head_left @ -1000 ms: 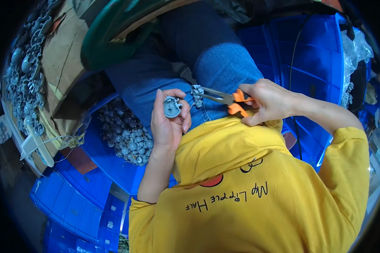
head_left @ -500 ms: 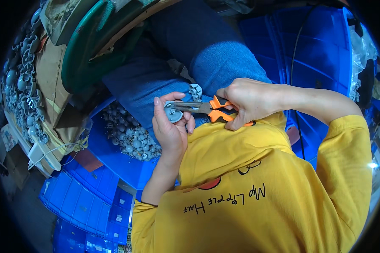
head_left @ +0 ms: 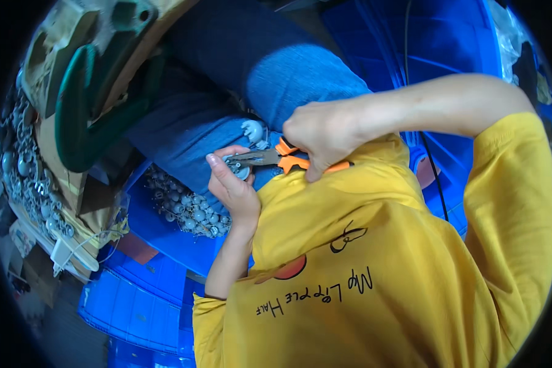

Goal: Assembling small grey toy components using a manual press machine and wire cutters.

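Observation:
Over my lap, my right hand [head_left: 325, 136] is wrapped round the orange-and-black handles of a pair of pliers [head_left: 259, 157]. The metal jaws point left and reach the small grey plastic part [head_left: 241, 172], which my left hand [head_left: 234, 187] grips between thumb and fingers. Whether the jaws are clamped on that part I cannot make out. Another grey-white plastic piece [head_left: 253, 131] rests on my jeans [head_left: 306, 73], just beyond the pliers.
A blue bin [head_left: 159, 230] on the left contains many grey round plastic parts [head_left: 199, 214]. More grey parts [head_left: 24, 162] are heaped at the far left, beside cardboard and a green curved object [head_left: 73, 122]. A large blue bin [head_left: 454, 43] stands at the right, crossed by a black cable [head_left: 432, 175].
Both hands, with pliers and part, sit slightly further left in the picture. My right elbow is raised and the right wrist bent more. The whole view has shifted, with the grey part turned in my left fingers.

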`<state>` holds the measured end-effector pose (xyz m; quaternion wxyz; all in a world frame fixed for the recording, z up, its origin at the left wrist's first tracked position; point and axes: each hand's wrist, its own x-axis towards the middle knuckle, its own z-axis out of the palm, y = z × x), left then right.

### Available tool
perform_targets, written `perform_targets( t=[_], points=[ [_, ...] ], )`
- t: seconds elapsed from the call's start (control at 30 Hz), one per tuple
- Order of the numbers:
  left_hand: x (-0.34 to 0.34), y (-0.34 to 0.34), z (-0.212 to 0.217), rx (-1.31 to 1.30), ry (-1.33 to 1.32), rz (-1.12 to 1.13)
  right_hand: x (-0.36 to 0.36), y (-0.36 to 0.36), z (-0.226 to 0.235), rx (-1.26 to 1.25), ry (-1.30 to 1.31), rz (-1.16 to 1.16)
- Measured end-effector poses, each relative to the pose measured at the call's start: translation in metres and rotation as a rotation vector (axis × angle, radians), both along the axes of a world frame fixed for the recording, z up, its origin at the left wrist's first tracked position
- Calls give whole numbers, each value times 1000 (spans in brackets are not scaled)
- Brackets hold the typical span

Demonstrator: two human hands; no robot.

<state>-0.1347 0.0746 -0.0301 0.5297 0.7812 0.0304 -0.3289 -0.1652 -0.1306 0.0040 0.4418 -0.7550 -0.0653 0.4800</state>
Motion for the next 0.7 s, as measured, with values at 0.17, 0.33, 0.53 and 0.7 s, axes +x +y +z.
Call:
perform_targets(
  t=[0.17, 0.33, 0.53, 0.7],
  points=[
    [-1, 1, -4, -15, -72, -76, 4, 1, 2, -18, 18, 23],
    [1, 0, -2, -4, -38, -40, -9, 11, 1, -113, -170, -1],
    [12, 4, -1, -51, 245, -55, -17, 11, 4, -143, -263, 13],
    [18, 8, 1, -75, 345, -72, -24, 19, -4, -163, -323, -14]
  ],
)
